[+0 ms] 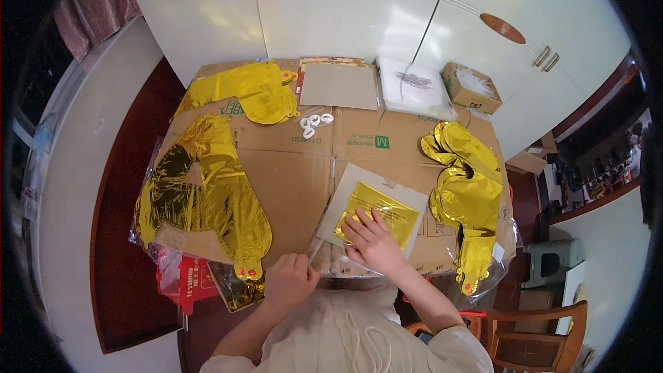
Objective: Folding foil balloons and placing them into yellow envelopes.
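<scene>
A folded gold foil balloon [385, 208] lies on a square greyish-white card [340, 197], which looks to be inside a clear plastic bag [330, 254]. My right hand [376, 243] rests on the gold foil with its fingers spread. At the bag's near left corner, my left hand [291, 279] is closed, its fingers pinching the plastic edge; the exact grip is partly hidden. Flattened gold foil balloons lie around them: a large curved one [245, 214] on the left, another [248, 90] behind it, and a stack [469, 190] on the right.
Flattened cardboard [286, 173] covers the table. At its back are several white ribbon rolls [315, 120], a stack of grey cards [338, 86], clear plastic bags [414, 88] and a small carton [472, 88]. White cabinets [345, 14] stand behind; a wooden chair [532, 335] is at right.
</scene>
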Motion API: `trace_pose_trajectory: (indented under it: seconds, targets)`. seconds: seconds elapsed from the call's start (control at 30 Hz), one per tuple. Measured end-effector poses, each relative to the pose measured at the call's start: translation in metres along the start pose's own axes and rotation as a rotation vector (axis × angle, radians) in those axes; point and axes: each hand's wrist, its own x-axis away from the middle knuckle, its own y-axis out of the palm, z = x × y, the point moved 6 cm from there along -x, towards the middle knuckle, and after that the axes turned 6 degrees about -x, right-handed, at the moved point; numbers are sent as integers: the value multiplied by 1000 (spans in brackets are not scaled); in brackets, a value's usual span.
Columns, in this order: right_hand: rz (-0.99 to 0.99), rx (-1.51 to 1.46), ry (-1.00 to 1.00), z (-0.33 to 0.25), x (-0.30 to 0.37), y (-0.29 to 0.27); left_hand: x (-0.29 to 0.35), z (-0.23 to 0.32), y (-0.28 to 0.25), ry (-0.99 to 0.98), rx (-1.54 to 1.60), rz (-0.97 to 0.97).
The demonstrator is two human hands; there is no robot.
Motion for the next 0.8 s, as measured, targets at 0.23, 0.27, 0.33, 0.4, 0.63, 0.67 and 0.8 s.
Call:
trace_pose_trajectory:
  seconds: [0.23,0.27,0.33,0.4,0.63,0.67,0.8]
  targets:
    - [29,18,-22,-2,1,1,-11,8,12,42,6,96]
    - [32,21,-23,-2,1,1,-14,9,15,65,2,96]
    - [38,27,-28,-1,1,2,-20,11,21,101,-44,113]
    - [46,38,-44,-1,2,4,-26,12,26,123,-130,145]
    - [-63,-5,-103,-7,10,4,-33,14,34,126,-103,223]
    - [-39,23,-135,-12,9,0,-33,15,32,121,-91,240]
    - [3,89,-190,-28,7,-8,-36,13,26,24,-62,161]
